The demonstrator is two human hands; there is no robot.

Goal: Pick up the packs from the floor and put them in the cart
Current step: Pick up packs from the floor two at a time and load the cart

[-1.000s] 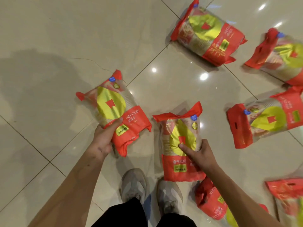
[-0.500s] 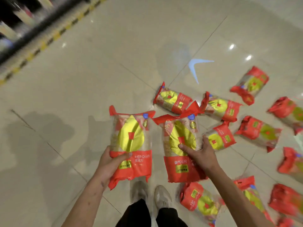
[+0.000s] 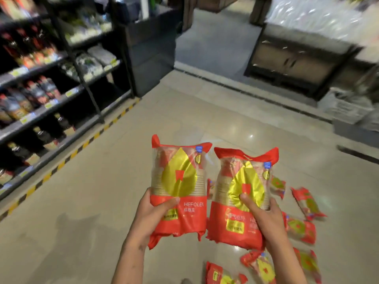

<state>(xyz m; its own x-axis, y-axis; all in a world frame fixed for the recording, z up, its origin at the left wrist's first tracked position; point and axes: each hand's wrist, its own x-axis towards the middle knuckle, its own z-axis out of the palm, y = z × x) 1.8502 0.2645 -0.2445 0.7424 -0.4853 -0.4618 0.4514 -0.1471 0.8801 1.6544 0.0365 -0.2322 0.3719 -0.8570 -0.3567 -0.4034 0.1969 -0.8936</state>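
Far to your left stand dark shelves (image 3: 51, 83) stocked with bottles (image 3: 44, 89) and pale bagged goods, and a yellow-and-black stripe (image 3: 82, 145) runs along the floor (image 3: 98, 191) at their foot.

Nearer the middle, your left hand (image 3: 152, 217) is closed around the bottom of the left pack (image 3: 179, 187), thumb across the red band on its front and fingers hidden behind. That pack is upright and clear of the floor, its red top edge pointing away from you, a yellow leaf shape on its clear middle.

Just beside it, your right hand (image 3: 264, 217) is wrapped around the right pack (image 3: 243, 198), thumb pressed on the yellow leaf shape and the fingers curled round its right edge. This pack is upright too, held off the floor, and its left edge sits close against the left pack; whether they touch you cannot tell.

Below and to the right of your hands, more packs (image 3: 301, 230) lie scattered flat on the tiles, some partly hidden behind your right forearm.

Farther right and up, a dark display stand (image 3: 297, 64) carries shiny wrapped goods, blurred by motion. At the right edge there is a grey, wire-like blur (image 3: 348, 105); what it is you cannot tell.
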